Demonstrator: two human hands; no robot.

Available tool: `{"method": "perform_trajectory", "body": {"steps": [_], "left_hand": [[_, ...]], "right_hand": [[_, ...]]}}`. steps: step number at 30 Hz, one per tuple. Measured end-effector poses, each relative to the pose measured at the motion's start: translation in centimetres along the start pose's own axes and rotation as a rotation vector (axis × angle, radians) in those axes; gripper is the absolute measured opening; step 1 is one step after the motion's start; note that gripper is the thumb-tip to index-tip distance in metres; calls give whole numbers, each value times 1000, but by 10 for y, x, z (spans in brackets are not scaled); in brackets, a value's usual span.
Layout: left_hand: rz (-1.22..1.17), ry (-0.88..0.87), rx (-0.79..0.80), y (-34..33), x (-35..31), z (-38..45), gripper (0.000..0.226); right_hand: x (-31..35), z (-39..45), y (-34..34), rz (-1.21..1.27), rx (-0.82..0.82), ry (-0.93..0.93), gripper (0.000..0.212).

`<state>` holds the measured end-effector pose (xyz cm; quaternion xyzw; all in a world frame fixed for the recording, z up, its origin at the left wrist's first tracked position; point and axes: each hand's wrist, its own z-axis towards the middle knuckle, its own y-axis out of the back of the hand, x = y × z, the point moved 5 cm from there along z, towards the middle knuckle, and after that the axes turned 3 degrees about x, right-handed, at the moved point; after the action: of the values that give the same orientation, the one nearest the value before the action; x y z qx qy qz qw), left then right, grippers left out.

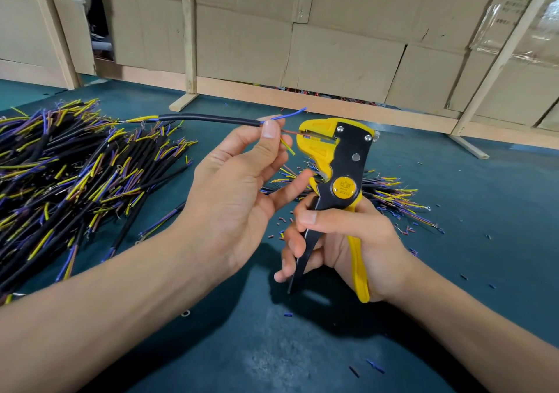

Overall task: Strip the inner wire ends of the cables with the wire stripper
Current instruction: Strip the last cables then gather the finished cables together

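Black cable (208, 118) lies along nine-to-three, pinched by the left hand (239, 187); its brown wire (289, 132) points toward three into the upright wire stripper (335, 163), gripped by the right hand (348, 241).

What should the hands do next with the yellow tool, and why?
Probably squeeze the wire stripper handles with the right hand. The brown wire of the cable pinched by the left hand already sits in its mouth, handles spread.

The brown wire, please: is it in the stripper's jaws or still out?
In. The brown wire runs from the left hand into the wire stripper, held by the right hand; blue and yellow wires stay outside.
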<state>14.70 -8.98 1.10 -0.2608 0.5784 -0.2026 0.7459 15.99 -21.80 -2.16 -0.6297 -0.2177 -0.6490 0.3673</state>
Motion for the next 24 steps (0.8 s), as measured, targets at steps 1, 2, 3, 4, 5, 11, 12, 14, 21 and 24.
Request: {"method": "perform_trajectory", "body": {"steps": [1, 2, 3, 4, 5, 11, 12, 14, 21, 24], "left_hand": [[0, 1, -2, 0, 0, 0, 10], [0, 2, -5, 0, 0, 0, 9], [-2, 5, -9, 0, 0, 0, 9], [-4, 7, -14, 0, 0, -1, 9], [-4, 9, -20, 0, 1, -1, 9], [63, -4, -61, 2, -3, -2, 11], [94, -9, -77, 3, -3, -2, 11], [191, -32, -111, 5, -3, -3, 11], [341, -138, -229, 14, -17, 1, 21], [392, -111, -180, 17, -21, 12, 23]], "right_hand": [[0, 0, 0, -1, -9, -5, 9], [0, 0, 0, 0, -16, -6, 9], [0, 0, -1, 2, -23, -7, 10], [1, 0, -1, 4, -30, -7, 10], [1, 0, -1, 6, -34, -6, 10], [3, -1, -2, -29, -85, 1, 11], [4, -1, 1, -40, -138, 18, 15], [5, -2, 6, -39, -233, 45, 23], [-1, 3, -1, 84, -15, -2, 23], [2, 4, 0, 124, -36, 27, 21]]}}
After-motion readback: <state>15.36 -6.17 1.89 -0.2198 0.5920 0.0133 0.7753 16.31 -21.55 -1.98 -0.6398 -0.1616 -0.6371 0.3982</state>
